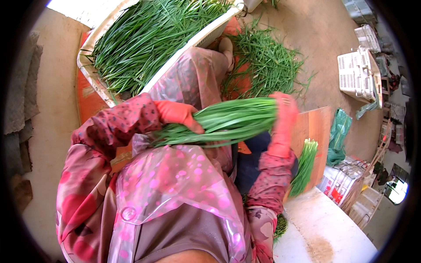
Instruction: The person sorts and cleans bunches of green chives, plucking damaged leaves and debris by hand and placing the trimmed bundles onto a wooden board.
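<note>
A bundle of garlic chives, long flat green leaves, lies sideways across my lap. My left hand, in an orange-red rubber glove, is closed around its left part with the thumb over the leaves. At the bundle's right end is my right hand, gloved alike and smeared by motion; it touches that end, but how its fingers lie is unclear. A large white crate full of loose garlic chives stands in front of me to the left. Another small bunch of chives rests on a wooden board to my right.
Scattered green trimmings cover the floor ahead, beside my shoe. Right of me are a white board with a brown stain, a green bag and a stack of flat white packages. White plastic baskets stand farther off.
</note>
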`<action>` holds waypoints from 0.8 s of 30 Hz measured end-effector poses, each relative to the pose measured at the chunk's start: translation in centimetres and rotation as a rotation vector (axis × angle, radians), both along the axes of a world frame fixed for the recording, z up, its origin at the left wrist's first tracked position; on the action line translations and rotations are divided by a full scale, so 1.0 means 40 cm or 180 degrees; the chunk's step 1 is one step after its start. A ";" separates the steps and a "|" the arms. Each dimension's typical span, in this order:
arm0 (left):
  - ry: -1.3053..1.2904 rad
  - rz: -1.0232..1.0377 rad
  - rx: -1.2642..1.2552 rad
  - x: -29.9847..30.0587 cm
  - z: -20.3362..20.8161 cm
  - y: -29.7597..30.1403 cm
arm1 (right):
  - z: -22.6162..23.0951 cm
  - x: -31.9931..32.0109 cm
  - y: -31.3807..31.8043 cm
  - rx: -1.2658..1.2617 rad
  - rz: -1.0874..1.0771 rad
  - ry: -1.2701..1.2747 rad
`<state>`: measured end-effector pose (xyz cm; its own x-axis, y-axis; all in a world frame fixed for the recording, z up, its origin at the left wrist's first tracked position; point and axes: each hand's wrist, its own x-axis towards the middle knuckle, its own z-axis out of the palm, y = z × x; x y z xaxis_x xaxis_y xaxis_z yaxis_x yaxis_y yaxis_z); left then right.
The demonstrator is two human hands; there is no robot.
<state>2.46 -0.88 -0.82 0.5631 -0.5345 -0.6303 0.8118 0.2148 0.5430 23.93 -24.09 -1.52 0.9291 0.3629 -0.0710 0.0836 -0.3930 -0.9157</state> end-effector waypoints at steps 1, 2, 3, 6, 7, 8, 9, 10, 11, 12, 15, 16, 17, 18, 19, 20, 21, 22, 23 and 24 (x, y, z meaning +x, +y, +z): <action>-0.0073 0.0009 -0.0005 0.001 0.004 0.033 | 0.042 0.054 -0.032 0.0383 -0.0415 0.0141; -0.0499 -0.0084 0.1041 0.000 0.009 0.070 | 0.086 0.090 -0.055 0.0773 -0.0836 0.0280; -0.0924 -0.0150 0.2090 0.006 0.018 0.093 | 0.089 0.133 -0.069 0.0774 -0.0834 0.0202; -0.2685 0.1595 0.3446 0.043 0.131 0.049 | 0.116 0.182 -0.095 -0.1069 -0.0804 -0.1870; -0.2727 0.1774 0.2671 0.061 0.132 0.021 | 0.130 0.165 -0.070 -0.1056 -0.0783 -0.1926; -0.1846 0.1758 0.1212 0.077 0.164 -0.020 | 0.133 0.141 -0.041 -0.1063 -0.0654 -0.2408; -0.1524 0.1517 0.0513 0.111 0.182 -0.060 | 0.138 0.116 -0.015 -0.1086 -0.0556 -0.2911; -0.1369 0.1316 -0.0090 0.145 0.132 -0.104 | 0.148 0.085 0.016 -0.0959 -0.0444 -0.3138; -0.1068 0.1076 -0.0507 0.176 0.133 -0.130 | 0.150 0.056 0.037 -0.0971 -0.0233 -0.3298; -0.0782 0.1078 -0.0992 0.204 0.088 -0.160 | 0.145 0.019 0.060 -0.0973 -0.0001 -0.3440; -0.0465 0.1776 -0.2082 0.237 0.018 -0.205 | 0.118 -0.090 0.087 -0.0525 0.0640 -0.3705; -0.0325 0.2136 -0.2477 0.240 0.006 -0.216 | 0.113 -0.122 0.086 -0.0435 0.0811 -0.3763; -0.0332 0.2192 -0.2612 0.231 0.006 -0.215 | 0.110 -0.161 0.083 -0.0408 0.0939 -0.3459; -0.0343 0.2238 -0.2752 0.224 0.007 -0.213 | 0.113 -0.188 0.085 -0.0387 0.1053 -0.3405; -0.0242 0.2086 -0.2994 0.218 -0.030 -0.205 | 0.097 -0.214 0.085 -0.0320 0.0972 -0.3310; -0.0266 0.2064 -0.2986 0.213 -0.073 -0.197 | 0.088 -0.231 0.083 -0.0324 0.0985 -0.3173; -0.0280 0.1911 -0.3051 0.211 -0.124 -0.191 | 0.080 -0.244 0.078 -0.0343 0.0989 -0.3033; -0.0294 0.1792 -0.3095 0.209 -0.151 -0.179 | 0.077 -0.262 0.082 -0.0279 0.1025 -0.2951; -0.0293 0.1764 -0.3093 0.207 -0.127 -0.174 | 0.079 -0.278 0.076 -0.0243 0.1042 -0.2866; -0.0270 0.1763 -0.2682 0.201 -0.103 -0.170 | 0.085 -0.290 0.068 -0.0220 0.1077 -0.2733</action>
<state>10.49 -7.69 -4.94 0.8922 -0.4369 -0.1146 0.4474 0.8896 0.0920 12.32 -21.37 1.90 0.5184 0.6452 0.5612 0.8430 -0.2754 -0.4621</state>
